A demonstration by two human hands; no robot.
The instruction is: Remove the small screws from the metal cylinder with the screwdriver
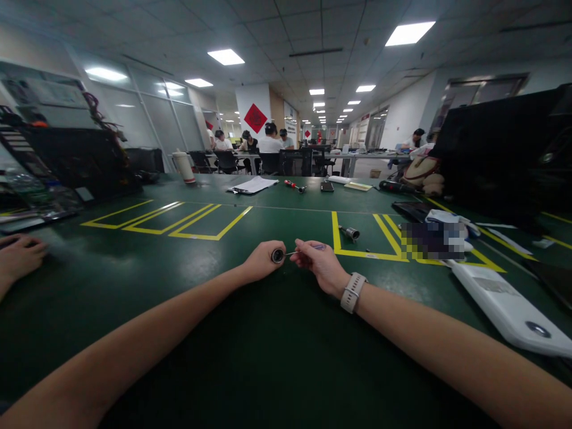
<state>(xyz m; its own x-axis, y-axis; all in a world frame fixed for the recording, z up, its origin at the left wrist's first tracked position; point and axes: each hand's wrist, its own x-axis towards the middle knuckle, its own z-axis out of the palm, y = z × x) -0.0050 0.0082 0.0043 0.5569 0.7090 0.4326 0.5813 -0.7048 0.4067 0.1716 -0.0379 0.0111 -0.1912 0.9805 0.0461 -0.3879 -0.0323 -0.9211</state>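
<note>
My left hand (263,262) is closed around a small round metal part (277,256), its dark open end turned towards me. My right hand (322,266), with a pale watch on the wrist, pinches a slim screwdriver (319,246) with a clear purplish handle. Its thin shaft points left, and the tip meets or nearly meets the rim of the metal part; I cannot tell which. Both hands are just above the green table (214,333). To the right, inside a yellow tape outline, lies a metal fitting (350,233) with a round open end.
Another person's hand (20,256) rests at the left edge. Farther back are a clipboard with papers (254,185), a red-handled tool (295,186), a phone (327,186) and a white cup (183,167). A white power bank-like device (509,307) lies at the right.
</note>
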